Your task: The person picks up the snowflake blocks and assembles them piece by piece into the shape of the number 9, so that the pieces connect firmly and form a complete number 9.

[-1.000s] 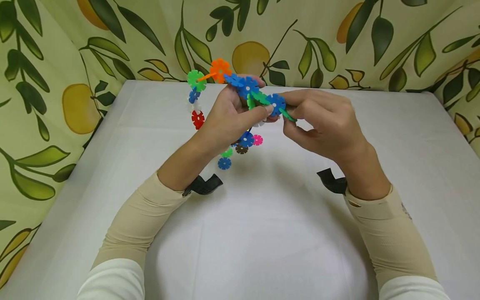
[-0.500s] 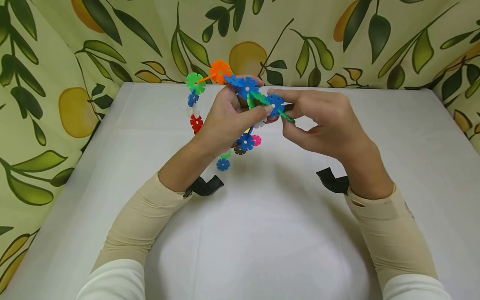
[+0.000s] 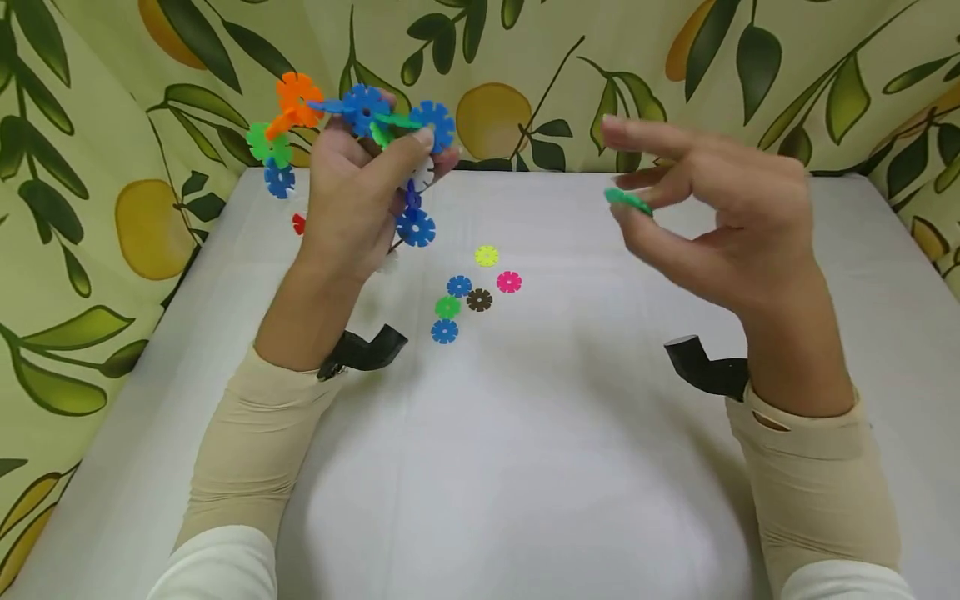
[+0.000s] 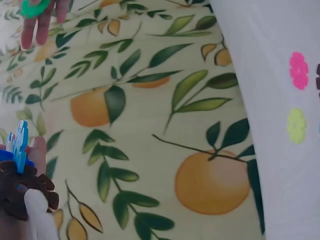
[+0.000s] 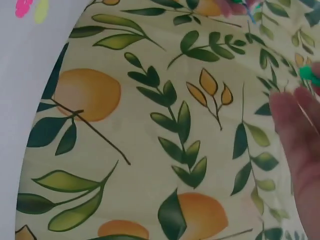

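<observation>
My left hand (image 3: 337,196) grips a chain of interlocked plastic snowflake discs (image 3: 432,127), raised above the back of the table. Blue, orange, green, white and red discs show in it; my palm and fingers hide part of the chain. A brown disc (image 4: 12,181) of the chain shows near my left fingers in the left wrist view. Well to the right, my right hand (image 3: 742,217) pinches a single green snowflake disc (image 3: 628,201) between thumb and finger, with the index finger extended. The right wrist view catches this green disc (image 5: 310,75) at its edge.
On the white-covered table (image 3: 525,467) lie several loose discs: a yellow disc (image 3: 487,256), a pink disc (image 3: 509,282), a brown disc (image 3: 479,300), a green disc (image 3: 447,307) and blue ones. A fruit-patterned curtain (image 3: 495,50) borders the table behind and at the sides.
My hands have moved apart: the left went left and up with the chain, the right went right with the green disc, now separate from the chain. The loose discs have come into fuller view.
</observation>
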The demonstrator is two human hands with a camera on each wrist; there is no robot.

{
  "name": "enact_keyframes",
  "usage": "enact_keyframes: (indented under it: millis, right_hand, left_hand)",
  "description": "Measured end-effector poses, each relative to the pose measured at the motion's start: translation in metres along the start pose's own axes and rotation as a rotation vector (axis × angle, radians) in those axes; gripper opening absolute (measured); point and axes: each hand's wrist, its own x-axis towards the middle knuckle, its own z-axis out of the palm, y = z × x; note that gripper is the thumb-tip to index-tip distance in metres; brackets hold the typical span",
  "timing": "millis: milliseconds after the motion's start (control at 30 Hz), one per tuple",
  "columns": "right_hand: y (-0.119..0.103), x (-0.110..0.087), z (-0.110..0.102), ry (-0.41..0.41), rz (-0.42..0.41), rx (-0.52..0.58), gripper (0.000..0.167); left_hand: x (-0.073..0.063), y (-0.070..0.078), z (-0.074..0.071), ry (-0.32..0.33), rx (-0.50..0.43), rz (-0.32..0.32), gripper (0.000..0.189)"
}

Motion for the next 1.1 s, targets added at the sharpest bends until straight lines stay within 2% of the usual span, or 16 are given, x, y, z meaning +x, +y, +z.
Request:
enact_keyframes:
  millis: [100,167,233,400,633,800,933,1100]
  right_hand:
    - [-0.002,0.000,0.014,0.100,0.005,-0.200,0.020]
    - [-0.004,-0.004,0.021,0.104,0.004,-0.315,0.018]
    - [-0.006,-0.007,0.029,0.078,-0.027,-0.368,0.015]
    - [-0.013,-0.011,0.043,-0.001,-0.090,-0.417,0.009]
    - [-0.019,-0.014,0.048,-0.058,-0.087,-0.507,0.012]
    - [-0.019,-0.015,0.048,-0.050,-0.110,-0.522,0.008]
    - [-0.021,-0.016,0.048,-0.083,-0.092,-0.539,0.009]
    - [-0.028,-0.018,0.051,-0.150,-0.034,-0.544,0.013]
  left_hand:
    - [-0.012,0.003,0.006,-0.043,0.020,0.015,0.031]
    - [-0.019,-0.004,0.016,-0.084,0.011,0.021,0.032]
    - [-0.025,-0.011,0.022,-0.110,-0.008,0.033,0.030]
    - [-0.037,-0.024,0.031,-0.120,-0.014,0.067,0.029]
    - [-0.041,-0.032,0.033,-0.113,0.167,0.133,0.030]
    - [-0.041,-0.034,0.033,-0.150,0.202,0.178,0.031]
    - [-0.040,-0.033,0.032,-0.192,0.186,0.179,0.032]
    - [-0.040,-0.032,0.029,-0.208,0.211,0.162,0.035]
